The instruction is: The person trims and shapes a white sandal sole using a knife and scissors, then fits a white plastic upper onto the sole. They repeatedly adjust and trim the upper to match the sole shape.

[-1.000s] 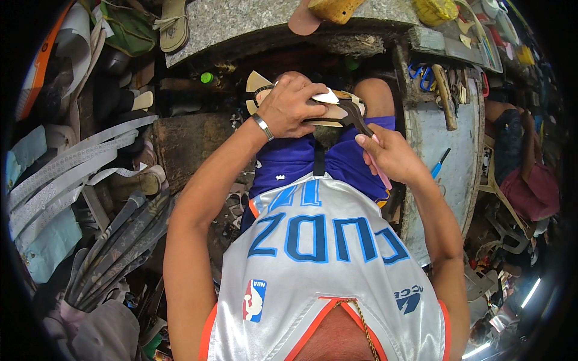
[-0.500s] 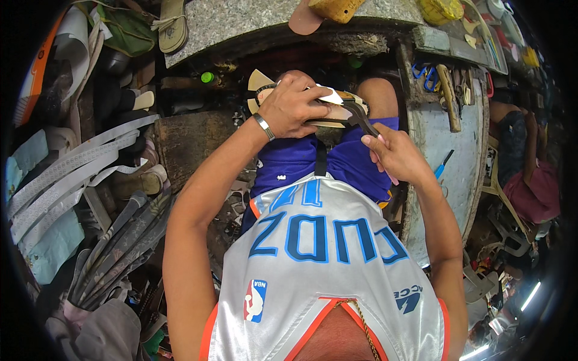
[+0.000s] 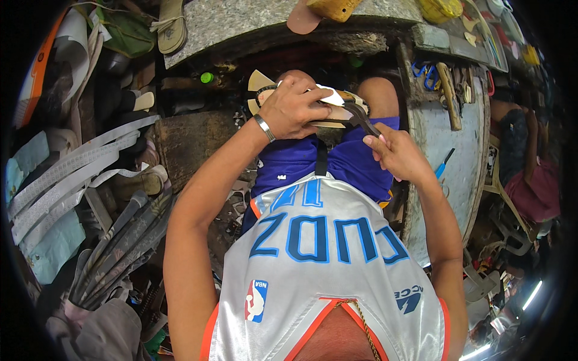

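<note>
Across my lap lies a shoe in the making (image 3: 259,85), with a cream sole and loose cream and white edges standing out around it. My left hand (image 3: 294,108) is closed over its middle, fingers pressing a white flap, and hides much of it. My right hand (image 3: 394,155) grips the handles of dark pliers (image 3: 363,120). Their curved jaws meet the shoe's right end, by the white material. Whether the jaws are closed on an edge is too small to tell.
Ahead is a stone-topped bench (image 3: 229,27) with a yellow shoe last (image 3: 334,8) and a sandal (image 3: 173,33). To the right, a hammer (image 3: 448,96) and blue-handled scissors (image 3: 426,77) hang by a pale board (image 3: 442,180). White strips (image 3: 72,165) are piled at left. Another person sits far right.
The pliers and my right hand have shifted very slightly at the shoe's right end. My left hand keeps its hold, and the shoe stays in place.
</note>
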`<state>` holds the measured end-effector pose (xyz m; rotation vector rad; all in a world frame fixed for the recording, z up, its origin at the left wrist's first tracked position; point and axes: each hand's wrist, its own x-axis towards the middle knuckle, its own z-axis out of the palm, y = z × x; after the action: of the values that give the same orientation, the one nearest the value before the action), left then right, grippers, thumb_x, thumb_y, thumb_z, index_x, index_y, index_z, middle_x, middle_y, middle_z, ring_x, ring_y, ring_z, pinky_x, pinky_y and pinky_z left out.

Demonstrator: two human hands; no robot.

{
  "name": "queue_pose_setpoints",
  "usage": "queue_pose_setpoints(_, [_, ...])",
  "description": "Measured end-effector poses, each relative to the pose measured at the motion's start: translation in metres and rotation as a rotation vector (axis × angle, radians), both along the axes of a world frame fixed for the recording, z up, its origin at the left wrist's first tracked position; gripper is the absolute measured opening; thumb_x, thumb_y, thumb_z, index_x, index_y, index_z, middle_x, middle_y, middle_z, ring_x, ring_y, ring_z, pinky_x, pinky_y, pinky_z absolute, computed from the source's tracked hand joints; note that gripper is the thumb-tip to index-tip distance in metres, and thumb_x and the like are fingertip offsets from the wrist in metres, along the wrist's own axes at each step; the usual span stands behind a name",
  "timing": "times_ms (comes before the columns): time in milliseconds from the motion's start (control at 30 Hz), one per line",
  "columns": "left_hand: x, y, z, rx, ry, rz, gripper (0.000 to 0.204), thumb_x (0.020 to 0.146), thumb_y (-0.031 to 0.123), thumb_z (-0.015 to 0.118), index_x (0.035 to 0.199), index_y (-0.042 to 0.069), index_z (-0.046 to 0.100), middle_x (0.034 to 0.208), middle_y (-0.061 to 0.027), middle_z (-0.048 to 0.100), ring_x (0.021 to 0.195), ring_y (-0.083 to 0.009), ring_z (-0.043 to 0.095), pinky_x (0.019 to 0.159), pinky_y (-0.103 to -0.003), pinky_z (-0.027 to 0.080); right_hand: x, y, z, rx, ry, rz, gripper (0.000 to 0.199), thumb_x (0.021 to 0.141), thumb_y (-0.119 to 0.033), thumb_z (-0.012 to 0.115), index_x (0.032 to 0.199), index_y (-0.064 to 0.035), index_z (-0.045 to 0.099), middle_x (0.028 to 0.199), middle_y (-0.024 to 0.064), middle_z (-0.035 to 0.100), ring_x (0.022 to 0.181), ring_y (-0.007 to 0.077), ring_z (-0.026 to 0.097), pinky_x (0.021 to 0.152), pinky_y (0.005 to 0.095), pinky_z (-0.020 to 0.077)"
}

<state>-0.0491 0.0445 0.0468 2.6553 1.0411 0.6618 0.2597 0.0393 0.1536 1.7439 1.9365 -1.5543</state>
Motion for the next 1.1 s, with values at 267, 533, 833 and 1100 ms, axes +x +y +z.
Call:
queue_pose_setpoints(267, [-0.001, 0.000, -0.001, -0.017, 0.004, -0.009, 0.050, 0.069, 0.033, 0.100, 0.113, 0.027, 0.076, 0.147, 0.0026, 0.067, 0.127, -0.0268, 0.064, 0.103, -0.052, 0.048, 0.004, -0.007, -0.016, 0.325, -0.024, 0.142, 0.038, 0.110, -0.034, 0.073, 0.104, 0.0037, 0.068, 0.073, 0.0223, 0.070, 0.073, 0.0448, 0.071, 0.070, 0.0507, 0.0540])
queue_pose_setpoints(533, [-0.001, -0.001, -0.005, 0.014, -0.008, -0.008, 0.053, 0.068, 0.033, 0.100, 0.115, 0.027, 0.076, 0.148, 0.0016, 0.067, 0.127, -0.0276, 0.065, 0.103, -0.052, 0.048, 0.003, 0.008, -0.002, -0.030, 0.016, -0.048, 0.037, 0.112, -0.036, 0.071, 0.100, -0.0016, 0.069, 0.072, 0.0087, 0.069, 0.061, 0.0247, 0.068, 0.059, 0.0404, 0.0533])
queue_pose_setpoints(833, [-0.002, 0.000, -0.008, 0.013, -0.037, -0.020, 0.056, 0.067, 0.032, 0.100, 0.116, 0.028, 0.076, 0.148, 0.0009, 0.067, 0.129, -0.0278, 0.065, 0.102, -0.052, 0.049, 0.006, 0.013, 0.000, 0.068, -0.037, 0.088, 0.035, 0.111, -0.035, 0.072, 0.104, -0.0011, 0.069, 0.073, 0.0137, 0.070, 0.065, 0.0331, 0.071, 0.063, 0.0477, 0.0566])
queue_pose_setpoints(1100, [0.000, -0.001, -0.008, -0.016, 0.033, -0.008, 0.059, 0.070, 0.035, 0.099, 0.123, 0.027, 0.073, 0.144, 0.0004, 0.068, 0.129, -0.0279, 0.064, 0.104, -0.050, 0.047, 0.010, -0.002, -0.019, 0.423, -0.171, 0.305, 0.031, 0.111, -0.034, 0.070, 0.116, -0.0037, 0.067, 0.080, 0.0244, 0.074, 0.082, 0.0525, 0.072, 0.071, 0.0622, 0.0551])
